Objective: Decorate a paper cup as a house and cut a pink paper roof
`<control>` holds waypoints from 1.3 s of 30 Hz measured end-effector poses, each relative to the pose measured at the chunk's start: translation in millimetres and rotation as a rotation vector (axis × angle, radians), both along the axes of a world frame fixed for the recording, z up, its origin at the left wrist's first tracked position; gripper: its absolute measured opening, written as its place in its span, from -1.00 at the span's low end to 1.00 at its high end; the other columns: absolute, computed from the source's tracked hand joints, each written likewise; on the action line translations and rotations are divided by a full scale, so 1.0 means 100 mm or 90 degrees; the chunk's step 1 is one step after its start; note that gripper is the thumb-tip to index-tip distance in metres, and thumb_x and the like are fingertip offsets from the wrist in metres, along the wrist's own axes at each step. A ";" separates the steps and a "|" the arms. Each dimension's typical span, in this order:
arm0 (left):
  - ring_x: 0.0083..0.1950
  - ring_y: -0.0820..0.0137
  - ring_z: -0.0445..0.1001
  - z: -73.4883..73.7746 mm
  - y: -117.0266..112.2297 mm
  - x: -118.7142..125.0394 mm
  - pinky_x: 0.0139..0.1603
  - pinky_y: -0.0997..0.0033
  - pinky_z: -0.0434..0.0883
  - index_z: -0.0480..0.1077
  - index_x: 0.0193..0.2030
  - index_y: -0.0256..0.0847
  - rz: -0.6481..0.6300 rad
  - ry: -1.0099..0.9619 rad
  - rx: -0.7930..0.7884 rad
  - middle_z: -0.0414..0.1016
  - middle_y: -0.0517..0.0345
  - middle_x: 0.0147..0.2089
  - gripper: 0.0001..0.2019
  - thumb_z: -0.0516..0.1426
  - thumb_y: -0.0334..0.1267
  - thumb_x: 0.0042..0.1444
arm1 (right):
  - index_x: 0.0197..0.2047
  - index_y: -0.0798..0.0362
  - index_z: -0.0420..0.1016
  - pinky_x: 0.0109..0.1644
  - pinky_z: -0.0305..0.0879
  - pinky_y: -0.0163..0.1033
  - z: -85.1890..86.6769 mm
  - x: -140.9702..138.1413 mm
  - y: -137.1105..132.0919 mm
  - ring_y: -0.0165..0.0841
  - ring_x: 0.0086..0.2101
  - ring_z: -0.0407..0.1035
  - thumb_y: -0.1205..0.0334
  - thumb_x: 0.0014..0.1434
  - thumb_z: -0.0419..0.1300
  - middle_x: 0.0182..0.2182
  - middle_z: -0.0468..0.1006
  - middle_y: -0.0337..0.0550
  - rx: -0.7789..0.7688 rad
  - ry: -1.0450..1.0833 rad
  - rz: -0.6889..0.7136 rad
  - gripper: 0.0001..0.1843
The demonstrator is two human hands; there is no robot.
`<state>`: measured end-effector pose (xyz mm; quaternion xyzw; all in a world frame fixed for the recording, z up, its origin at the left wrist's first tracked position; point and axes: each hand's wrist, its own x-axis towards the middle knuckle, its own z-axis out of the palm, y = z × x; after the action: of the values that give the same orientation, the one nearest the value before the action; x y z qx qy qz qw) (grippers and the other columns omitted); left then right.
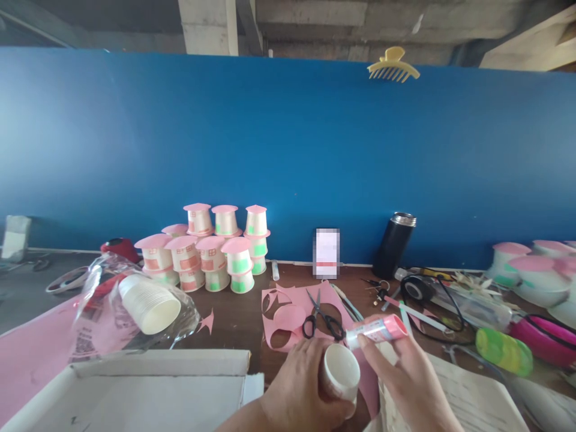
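Note:
My left hand (301, 384) is wrapped round a white paper cup (342, 369), its open mouth facing up toward me. In my right hand (407, 366) is a glue stick (378, 330) with a pink end, held nearly level just above the cup's rim on the right; I cannot tell whether it touches the rim. Behind both hands, black-handled scissors (321, 318) lie with blades apart on cut pink paper (288, 318) that has round holes in it.
Several paper-cup houses with pink roofs (213, 255) stand stacked at the back left. A bag of nested cups (150, 306) and a white box lid (171, 396) are on the left. To the right are a black flask (393, 246), cables and a green container (503, 352).

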<state>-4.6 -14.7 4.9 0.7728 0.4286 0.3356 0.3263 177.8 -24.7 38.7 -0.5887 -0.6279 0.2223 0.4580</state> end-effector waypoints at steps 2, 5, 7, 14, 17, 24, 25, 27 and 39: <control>-0.03 0.12 0.44 0.02 0.00 -0.01 0.03 0.10 0.38 0.33 -0.01 -0.15 0.002 -0.013 -0.007 0.49 0.01 -0.05 -0.45 0.23 -0.34 -0.26 | -0.13 0.00 0.40 -0.07 0.37 -0.14 -0.01 0.02 0.00 -0.16 -0.17 0.49 0.00 0.18 0.15 -0.22 0.60 -0.12 0.003 0.029 0.000 -0.72; -0.09 0.13 0.47 0.04 -0.01 -0.01 -0.03 0.12 0.41 0.35 -0.05 -0.16 0.002 -0.015 0.000 0.51 0.00 -0.11 -0.50 0.19 -0.37 -0.25 | -0.08 0.01 0.41 -0.04 0.37 -0.11 -0.03 0.03 0.00 -0.14 -0.14 0.48 -0.01 0.19 0.15 -0.16 0.59 -0.07 -0.003 0.072 0.026 -0.68; -0.09 0.14 0.48 0.04 -0.02 -0.01 -0.03 0.13 0.42 0.35 -0.06 -0.18 0.000 -0.023 0.021 0.50 -0.01 -0.12 -0.51 0.17 -0.40 -0.26 | -0.08 0.00 0.42 -0.06 0.39 -0.13 -0.04 0.03 0.00 -0.16 -0.16 0.49 -0.01 0.20 0.15 -0.15 0.58 -0.07 -0.013 0.087 0.049 -0.69; 0.02 0.14 0.40 -0.16 0.00 0.03 0.09 0.14 0.36 0.25 0.05 -0.16 0.006 -0.090 0.133 0.42 -0.01 -0.01 -0.36 0.28 -0.35 -0.26 | -0.10 0.00 0.45 -0.04 0.38 -0.15 0.02 -0.01 -0.05 -0.16 -0.11 0.48 0.02 0.20 0.15 -0.08 0.58 -0.05 -0.033 0.048 0.056 -0.71; 0.01 0.07 0.38 -0.19 0.03 0.03 0.04 0.06 0.37 0.25 0.02 -0.16 0.014 -0.075 0.054 0.40 0.00 -0.02 -0.20 0.42 -0.22 -0.47 | -0.12 -0.02 0.44 -0.08 0.40 -0.20 0.03 -0.01 -0.06 -0.18 -0.13 0.48 0.03 0.16 0.19 -0.09 0.58 -0.07 -0.036 0.060 0.061 -0.73; -0.07 0.09 0.40 -0.03 0.02 0.04 -0.02 0.03 0.36 0.32 -0.08 -0.16 0.037 -0.038 0.005 0.43 0.03 -0.12 -0.44 0.31 -0.35 -0.32 | -0.17 -0.05 0.38 -0.10 0.35 -0.21 0.04 -0.02 -0.06 -0.19 -0.14 0.46 -0.01 0.14 0.24 -0.14 0.57 -0.11 -0.069 0.186 0.094 -0.72; -0.08 0.10 0.41 -0.02 0.02 0.04 -0.04 0.04 0.37 0.32 -0.08 -0.15 0.034 -0.040 0.002 0.44 0.02 -0.11 -0.47 0.29 -0.36 -0.30 | -0.17 -0.05 0.38 -0.09 0.34 -0.21 0.05 -0.02 -0.06 -0.19 -0.13 0.45 -0.01 0.12 0.26 -0.13 0.57 -0.11 -0.079 0.214 0.094 -0.71; -0.08 0.10 0.43 0.01 0.01 0.03 -0.04 0.03 0.38 0.32 -0.09 -0.16 0.036 -0.042 0.001 0.45 0.00 -0.11 -0.51 0.26 -0.36 -0.27 | -0.19 -0.06 0.38 -0.08 0.33 -0.21 0.06 -0.03 -0.07 -0.19 -0.12 0.45 -0.03 0.10 0.28 -0.09 0.56 -0.12 -0.098 0.275 0.091 -0.70; -0.12 0.10 0.45 -0.11 0.06 0.02 -0.07 0.02 0.42 0.33 -0.09 -0.20 0.029 -0.047 0.089 0.47 -0.03 -0.16 -0.55 0.22 -0.35 -0.22 | -0.23 -0.03 0.41 -0.08 0.34 -0.20 -0.02 -0.02 -0.01 -0.17 -0.11 0.45 -0.02 0.04 0.35 -0.03 0.55 -0.07 -0.121 0.380 0.109 -0.67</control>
<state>-2.6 -8.4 -5.9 0.7709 0.4094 0.4000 0.2794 176.3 -25.5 36.4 -0.4824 -0.4894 0.4809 0.5445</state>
